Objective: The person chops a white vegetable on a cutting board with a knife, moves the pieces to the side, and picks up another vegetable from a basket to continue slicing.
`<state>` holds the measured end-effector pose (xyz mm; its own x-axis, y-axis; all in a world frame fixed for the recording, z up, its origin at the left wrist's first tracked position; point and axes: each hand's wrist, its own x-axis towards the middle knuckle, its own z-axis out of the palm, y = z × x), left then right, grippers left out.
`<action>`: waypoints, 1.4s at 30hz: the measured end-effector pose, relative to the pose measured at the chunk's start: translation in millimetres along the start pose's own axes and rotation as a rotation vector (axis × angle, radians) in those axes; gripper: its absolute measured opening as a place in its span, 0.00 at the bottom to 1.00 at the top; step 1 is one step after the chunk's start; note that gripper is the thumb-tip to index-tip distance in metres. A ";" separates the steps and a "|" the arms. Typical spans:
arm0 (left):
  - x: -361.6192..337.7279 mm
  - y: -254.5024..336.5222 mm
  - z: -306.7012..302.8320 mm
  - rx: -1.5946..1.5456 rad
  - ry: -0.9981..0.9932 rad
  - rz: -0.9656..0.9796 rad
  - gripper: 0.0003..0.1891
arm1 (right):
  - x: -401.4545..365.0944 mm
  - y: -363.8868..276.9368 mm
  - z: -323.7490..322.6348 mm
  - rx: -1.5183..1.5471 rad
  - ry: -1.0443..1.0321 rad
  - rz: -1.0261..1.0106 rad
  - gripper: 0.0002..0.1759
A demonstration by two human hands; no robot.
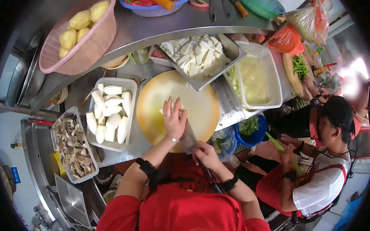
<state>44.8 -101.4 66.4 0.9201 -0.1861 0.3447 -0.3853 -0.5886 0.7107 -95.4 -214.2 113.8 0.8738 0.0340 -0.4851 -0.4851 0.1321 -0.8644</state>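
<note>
My left hand (175,120) is over the round yellowish chopping board (149,104), its fingers spread against the flat of a cleaver (189,139). A small pale piece shows by those fingers; most of it is hidden. Lower right of it, my right hand (206,156) is wrapped round the cleaver's handle end. Beyond the board a metal tray (233,49) holds white slices (201,57). Left of the board, whole peeled white pieces (112,110) lie in a white basket (130,82).
Mushrooms (72,143) fill a tray at the left. A pink basket (79,50) of peeled potatoes stands on the upper shelf. Right of the metal tray is a white basket (275,82). A seated co-worker (320,184) holds a long green vegetable (275,142); another person stands behind.
</note>
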 end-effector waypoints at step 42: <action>124.1 -130.9 -169.0 0.635 0.205 -0.530 0.33 | -22.1 33.5 -62.1 -1.147 0.411 -0.321 0.11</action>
<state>197.5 85.5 119.7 0.9131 0.3489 0.2109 0.2622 -0.8987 0.3516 -133.1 -272.0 87.3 0.9824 -0.1771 -0.0591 -0.1840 -0.8645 -0.4677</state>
